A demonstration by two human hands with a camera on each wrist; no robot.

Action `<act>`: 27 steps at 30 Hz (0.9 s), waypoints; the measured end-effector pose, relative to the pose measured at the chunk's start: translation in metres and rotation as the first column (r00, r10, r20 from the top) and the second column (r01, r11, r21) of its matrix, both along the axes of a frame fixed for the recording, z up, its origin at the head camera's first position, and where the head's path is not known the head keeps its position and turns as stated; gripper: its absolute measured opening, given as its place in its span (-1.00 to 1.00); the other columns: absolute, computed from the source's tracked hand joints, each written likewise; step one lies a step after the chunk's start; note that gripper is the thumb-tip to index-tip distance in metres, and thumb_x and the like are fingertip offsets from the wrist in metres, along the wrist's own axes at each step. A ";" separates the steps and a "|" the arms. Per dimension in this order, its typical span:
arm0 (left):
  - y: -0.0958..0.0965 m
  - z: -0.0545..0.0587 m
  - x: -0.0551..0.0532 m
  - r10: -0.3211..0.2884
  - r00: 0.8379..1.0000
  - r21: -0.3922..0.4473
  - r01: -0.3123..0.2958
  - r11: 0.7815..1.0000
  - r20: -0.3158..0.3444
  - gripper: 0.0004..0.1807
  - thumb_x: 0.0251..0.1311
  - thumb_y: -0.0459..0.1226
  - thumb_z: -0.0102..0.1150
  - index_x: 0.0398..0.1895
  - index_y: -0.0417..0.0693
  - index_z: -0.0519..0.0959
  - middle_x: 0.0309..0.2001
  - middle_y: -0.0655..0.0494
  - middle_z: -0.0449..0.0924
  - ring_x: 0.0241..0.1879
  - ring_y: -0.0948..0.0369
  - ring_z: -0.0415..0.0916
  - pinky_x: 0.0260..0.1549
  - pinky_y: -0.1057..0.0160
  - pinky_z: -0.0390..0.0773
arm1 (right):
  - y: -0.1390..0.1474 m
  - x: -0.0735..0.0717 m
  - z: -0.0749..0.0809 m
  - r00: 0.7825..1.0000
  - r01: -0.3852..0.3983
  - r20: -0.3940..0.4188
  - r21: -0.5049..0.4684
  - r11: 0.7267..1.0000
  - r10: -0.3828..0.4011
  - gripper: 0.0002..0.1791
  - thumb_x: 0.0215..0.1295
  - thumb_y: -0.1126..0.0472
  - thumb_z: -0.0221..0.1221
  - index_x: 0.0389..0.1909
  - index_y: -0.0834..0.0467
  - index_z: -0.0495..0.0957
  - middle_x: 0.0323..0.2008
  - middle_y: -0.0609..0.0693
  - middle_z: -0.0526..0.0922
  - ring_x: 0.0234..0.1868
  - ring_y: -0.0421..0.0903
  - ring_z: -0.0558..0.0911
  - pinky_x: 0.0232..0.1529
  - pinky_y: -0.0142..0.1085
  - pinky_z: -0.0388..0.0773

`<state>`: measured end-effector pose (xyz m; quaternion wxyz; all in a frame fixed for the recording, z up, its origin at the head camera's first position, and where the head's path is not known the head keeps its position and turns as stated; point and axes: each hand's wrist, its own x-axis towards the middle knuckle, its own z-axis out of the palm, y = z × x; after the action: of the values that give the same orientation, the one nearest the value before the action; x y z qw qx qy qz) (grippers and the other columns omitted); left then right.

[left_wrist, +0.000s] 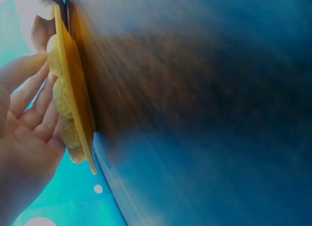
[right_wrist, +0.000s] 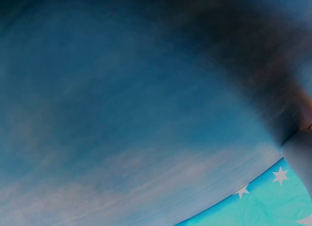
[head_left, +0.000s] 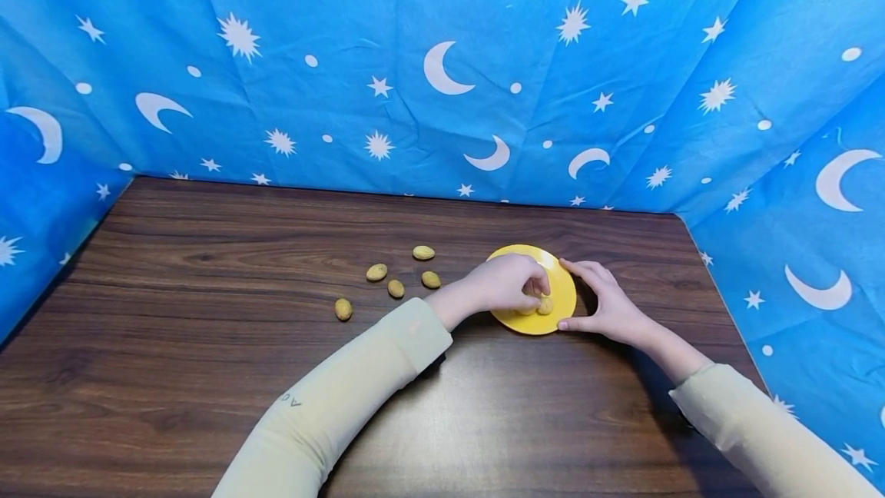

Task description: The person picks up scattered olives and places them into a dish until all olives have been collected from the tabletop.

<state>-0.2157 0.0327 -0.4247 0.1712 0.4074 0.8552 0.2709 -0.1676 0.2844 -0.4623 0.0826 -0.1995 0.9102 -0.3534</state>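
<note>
Blue star-and-moon cloth point(head_left: 394, 117) is backing a dark table point(head_left: 207, 360). Left hand point(head_left: 508, 283) is pinching one oval lump point(left_wrist: 54, 57) on the yellow plate point(head_left: 565, 294); right hand point(head_left: 611, 310) is gripping the rim, thumb and fingers set wide. Neighbouring lumps point(left_wrist: 62, 97) could be rolling off — a knuckle's nudge or plate tilt would cause it. Pinched oval lump is lying flat, long axis along the plate — neither end clearly pointing.

A round, glossy yellow plate point(head_left: 563, 292) lay face up, bearing several rough, yellowish-brown, nut-like ovals point(left_wrist: 62, 97) clustered together; five similar loose ovals point(head_left: 376, 273) lay scattered, apart from one another, to its left.
</note>
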 end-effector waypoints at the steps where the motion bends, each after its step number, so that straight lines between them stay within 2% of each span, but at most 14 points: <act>1: 0.000 0.000 0.000 0.000 1.000 0.002 0.000 1.000 0.003 -0.85 0.37 -0.24 0.39 -0.06 -0.04 0.77 -0.08 0.09 0.75 -0.14 0.25 0.64 -0.09 0.39 0.56 | 0.000 0.000 0.000 1.000 0.000 -0.001 0.000 1.000 0.000 0.08 0.13 0.13 0.60 0.61 0.22 0.24 0.42 0.29 0.34 0.44 0.29 0.26 0.45 0.39 0.17; 9: -0.003 0.003 -0.001 0.018 0.999 0.036 -0.020 0.999 0.033 -0.83 0.37 -0.28 0.36 -0.03 -0.07 0.76 -0.04 0.07 0.75 -0.11 0.23 0.64 -0.06 0.36 0.59 | 0.000 0.001 -0.001 1.000 -0.001 -0.012 -0.002 1.000 0.001 0.09 0.11 0.13 0.61 0.60 0.24 0.25 0.42 0.29 0.36 0.44 0.30 0.28 0.44 0.39 0.18; 15: -0.010 0.008 -0.001 0.049 0.998 0.043 -0.050 0.998 0.026 -0.83 0.40 -0.27 0.34 -0.01 -0.04 0.75 -0.05 0.11 0.75 -0.09 0.23 0.63 -0.04 0.34 0.60 | 0.001 0.001 -0.001 1.000 -0.001 -0.010 -0.005 1.000 0.001 0.09 0.10 0.13 0.61 0.60 0.23 0.25 0.42 0.28 0.36 0.44 0.29 0.28 0.43 0.38 0.18; 27: -0.047 0.025 -0.007 0.135 0.991 0.077 -0.135 0.988 0.006 -0.81 0.39 -0.28 0.37 0.01 -0.09 0.74 -0.04 0.07 0.76 -0.06 0.17 0.68 0.03 0.20 0.67 | 0.000 0.000 0.000 1.000 0.005 0.000 0.008 1.000 -0.005 0.10 0.11 0.11 0.61 0.61 0.21 0.24 0.43 0.29 0.35 0.44 0.29 0.26 0.44 0.40 0.19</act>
<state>-0.2223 -0.0148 -0.3993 0.1369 0.3546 0.8697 0.3148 -0.1676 0.2843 -0.4618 0.0827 -0.1966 0.9122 -0.3499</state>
